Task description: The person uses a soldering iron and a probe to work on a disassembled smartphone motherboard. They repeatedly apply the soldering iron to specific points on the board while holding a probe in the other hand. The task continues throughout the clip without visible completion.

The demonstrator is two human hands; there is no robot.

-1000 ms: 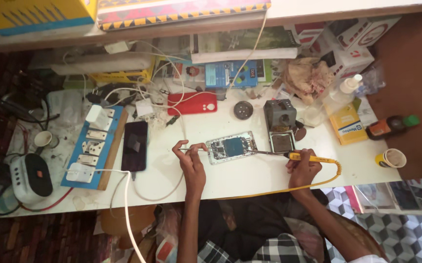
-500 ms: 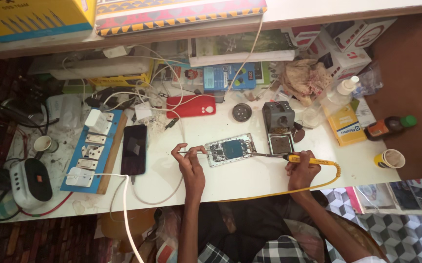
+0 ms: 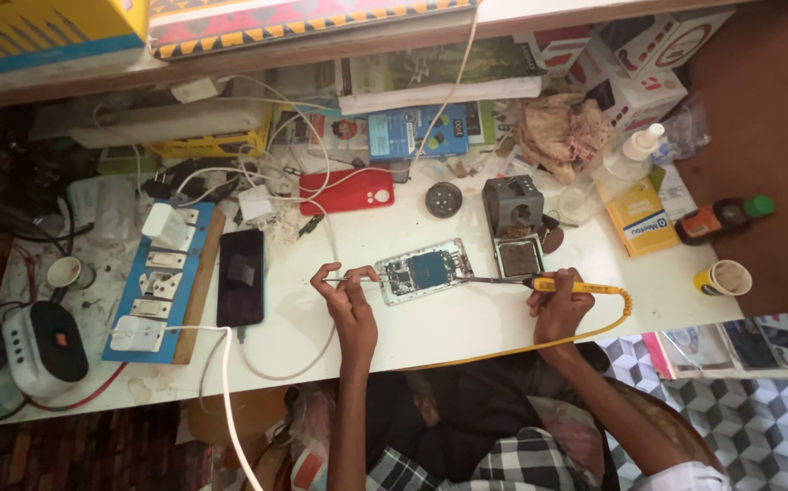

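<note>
An opened phone (image 3: 424,271) with its circuit board showing lies on the white table (image 3: 430,327). My left hand (image 3: 346,295) is at the phone's left edge, pinching thin tweezers (image 3: 357,278) that point at the board. My right hand (image 3: 559,305) grips a yellow-handled soldering iron (image 3: 565,286); its metal tip reaches the phone's right edge. A yellow cord (image 3: 539,344) runs from the iron along the table's front edge.
A grey soldering stand (image 3: 514,223) sits right of the phone. A black phone (image 3: 241,276) and a blue switchboard (image 3: 159,273) lie at left, a red phone case (image 3: 346,191) behind. A yellow box (image 3: 639,218), bottles, a paper cup (image 3: 723,278) and tangled white cables crowd the back.
Both hands have stayed on the opened phone with only slight shifts; the iron's tip remains at the phone's right edge.
</note>
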